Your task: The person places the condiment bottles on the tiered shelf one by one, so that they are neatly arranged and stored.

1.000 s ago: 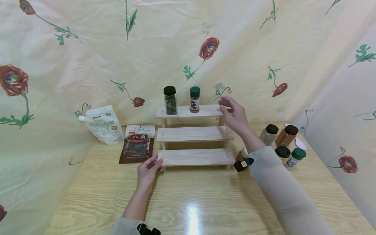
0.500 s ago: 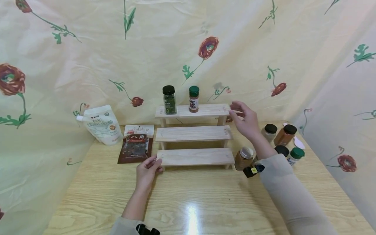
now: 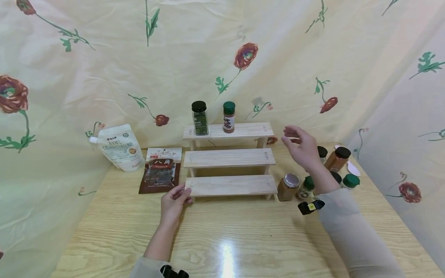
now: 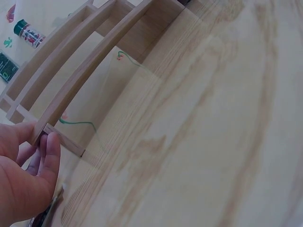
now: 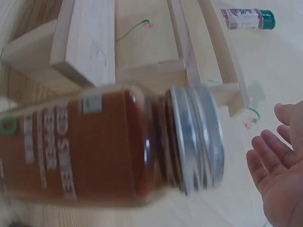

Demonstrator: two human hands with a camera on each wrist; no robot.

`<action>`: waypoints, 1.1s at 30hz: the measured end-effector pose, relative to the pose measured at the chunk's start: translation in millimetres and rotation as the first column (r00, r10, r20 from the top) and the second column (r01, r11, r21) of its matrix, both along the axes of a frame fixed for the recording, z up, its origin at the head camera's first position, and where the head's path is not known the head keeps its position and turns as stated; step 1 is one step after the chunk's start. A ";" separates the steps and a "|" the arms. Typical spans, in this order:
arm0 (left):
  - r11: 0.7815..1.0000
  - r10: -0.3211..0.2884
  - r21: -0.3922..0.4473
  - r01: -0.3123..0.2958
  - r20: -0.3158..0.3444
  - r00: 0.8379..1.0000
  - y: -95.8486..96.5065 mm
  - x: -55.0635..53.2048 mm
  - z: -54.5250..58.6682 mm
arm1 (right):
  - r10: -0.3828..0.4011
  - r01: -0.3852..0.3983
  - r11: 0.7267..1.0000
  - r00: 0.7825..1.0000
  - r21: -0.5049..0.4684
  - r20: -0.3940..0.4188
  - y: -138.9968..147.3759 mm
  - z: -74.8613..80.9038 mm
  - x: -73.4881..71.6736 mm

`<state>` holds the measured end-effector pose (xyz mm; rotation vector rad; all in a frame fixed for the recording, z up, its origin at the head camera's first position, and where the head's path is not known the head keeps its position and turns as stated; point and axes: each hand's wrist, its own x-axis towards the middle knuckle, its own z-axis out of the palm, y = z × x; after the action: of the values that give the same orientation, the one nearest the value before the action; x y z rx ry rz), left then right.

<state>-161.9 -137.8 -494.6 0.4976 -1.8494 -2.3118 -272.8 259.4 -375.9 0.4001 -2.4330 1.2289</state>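
Observation:
A three-step wooden spice rack (image 3: 229,185) stands on the table against the cloth backdrop. My left hand (image 3: 172,204) pinches the left end of its lowest step; the left wrist view shows thumb and fingers (image 4: 53,153) around the board's end. Off the rack's right side, my right hand (image 3: 302,150) hovers with relaxed fingers and holds nothing. On the top step sit a black-lidded jar of green herbs (image 3: 200,122) and a green-capped spice shaker (image 3: 228,122). A silver-lidded jar of red-brown powder (image 5: 90,146) looms large below the right hand in the right wrist view.
Left of the rack are a white spouted pouch (image 3: 121,148) and a brown packet (image 3: 160,172). To the right, beneath the right forearm, stand a green-lidded jar (image 3: 306,188), an orange-brown jar (image 3: 336,160), another green-capped shaker (image 3: 350,181) and a pale spoon (image 3: 353,169).
My right hand has moved right, away from the top step's right end, uncovering the silver-lidded jar and a green-lidded one. My left hand keeps its hold on the lowest step.

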 end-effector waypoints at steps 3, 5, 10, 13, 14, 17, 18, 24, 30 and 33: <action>1.000 -0.006 -0.005 0.006 0.004 1.000 -0.6 -0.1 -0.5 | -0.015 0.015 1.000 1.000 0.017 0.003 7.1 0.1 2.4; 1.000 -0.009 -0.007 0.009 0.006 1.000 -0.6 0.2 -0.4 | -0.024 0.024 0.999 1.000 0.028 0.005 12.1 -0.4 3.3; 1.000 -0.012 -0.004 0.012 0.012 1.000 -0.3 0.7 0.2 | -0.040 0.039 0.998 0.999 0.047 0.021 24.7 -0.4 6.6; 1.000 -0.010 -0.004 0.010 0.015 1.000 0.0 0.6 0.9 | -0.046 0.044 0.997 0.998 0.056 0.038 31.5 0.4 9.2; 1.000 -0.008 -0.003 0.008 0.015 1.000 0.1 0.5 1.0 | -0.050 0.047 0.997 0.998 0.063 0.048 33.7 0.9 10.2; 1.000 -0.004 -0.002 0.004 0.010 1.000 0.6 0.6 1.7 | -0.059 0.055 0.995 0.997 0.081 0.056 40.4 1.6 12.7; 1.000 -0.002 0.000 0.002 0.010 1.000 0.8 0.7 2.0 | -0.063 0.058 0.995 0.996 0.087 0.058 42.6 1.6 13.4; 1.000 -0.004 -0.004 0.004 0.015 1.000 0.6 1.3 2.5 | -0.080 0.073 0.989 0.995 0.127 0.054 54.9 -4.2 16.2; 1.000 -0.013 -0.013 0.013 0.013 1.000 0.2 1.8 2.8 | -0.115 0.106 0.986 0.991 0.132 0.066 68.2 -7.4 20.2; 1.000 -0.010 -0.013 0.010 0.014 1.000 0.2 1.5 2.7 | -0.126 0.118 0.984 0.990 0.131 0.060 74.4 -7.2 21.7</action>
<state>-160.5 -137.7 -491.9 0.5044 -1.8760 -2.3075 -251.0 333.8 -383.1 0.2437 -2.5604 1.0558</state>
